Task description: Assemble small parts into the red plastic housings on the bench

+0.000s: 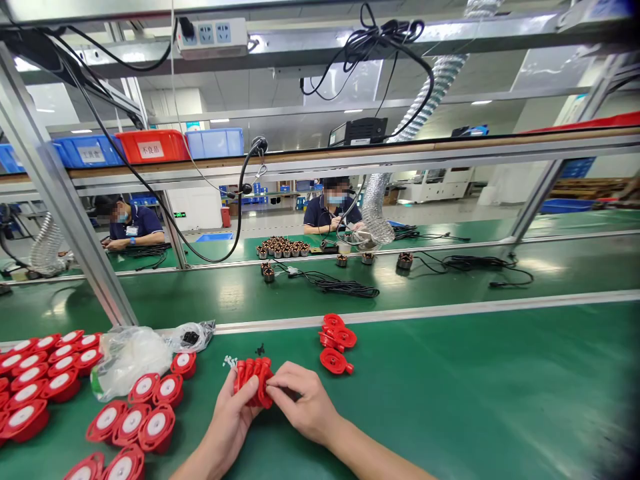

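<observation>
While red parts point(255, 379) in closed left hand point(235, 412), right hand point(306, 401) alongside, grip unclear

"Nearest first?"
"One left hand point(236, 415), one right hand point(304, 399), and between them at least four red parts point(253, 368)."
"Loose red pieces point(334, 361)?"
"Four, as far as overlap shows."
"White-disc housings point(133, 423)?"
"Eight in the looser group; the crowded cluster point(63, 364) runs out of view, uncountable."
"Plastic bags point(134, 363)?"
"Two."
"Co-workers point(320, 215)?"
"Two."
"Red bin point(152, 148)?"
"One."

I hold several red plastic parts point(253, 372) in a row, tubular ends aligned, right of the clear plastic bag point(134, 360).
</observation>
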`<move>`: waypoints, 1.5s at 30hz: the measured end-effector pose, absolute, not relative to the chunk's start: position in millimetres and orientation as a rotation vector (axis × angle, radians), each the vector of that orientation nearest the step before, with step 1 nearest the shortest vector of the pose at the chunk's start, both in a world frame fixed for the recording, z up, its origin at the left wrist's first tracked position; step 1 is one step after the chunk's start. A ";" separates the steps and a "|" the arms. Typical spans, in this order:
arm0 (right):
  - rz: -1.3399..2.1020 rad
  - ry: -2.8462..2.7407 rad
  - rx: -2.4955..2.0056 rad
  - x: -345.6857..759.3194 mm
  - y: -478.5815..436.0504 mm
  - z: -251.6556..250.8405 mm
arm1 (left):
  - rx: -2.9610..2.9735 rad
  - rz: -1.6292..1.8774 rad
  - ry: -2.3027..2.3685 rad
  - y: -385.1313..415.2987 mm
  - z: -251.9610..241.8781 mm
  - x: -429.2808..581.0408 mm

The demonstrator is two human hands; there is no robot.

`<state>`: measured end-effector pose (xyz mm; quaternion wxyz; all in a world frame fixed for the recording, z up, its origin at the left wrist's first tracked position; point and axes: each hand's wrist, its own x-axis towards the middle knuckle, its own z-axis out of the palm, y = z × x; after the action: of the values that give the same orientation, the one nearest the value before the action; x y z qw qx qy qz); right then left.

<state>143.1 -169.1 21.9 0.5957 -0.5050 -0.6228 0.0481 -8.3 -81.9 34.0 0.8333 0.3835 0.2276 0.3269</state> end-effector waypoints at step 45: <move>-0.488 -1.619 -1.940 193.8 -159.3 4.7 | 2.088 0.274 0.771 -112.6 43.0 -15.4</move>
<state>193.8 -159.3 4.7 0.2804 -0.7235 -0.6040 -0.1820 -15.4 -112.6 43.0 0.4345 0.8385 0.3098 0.1102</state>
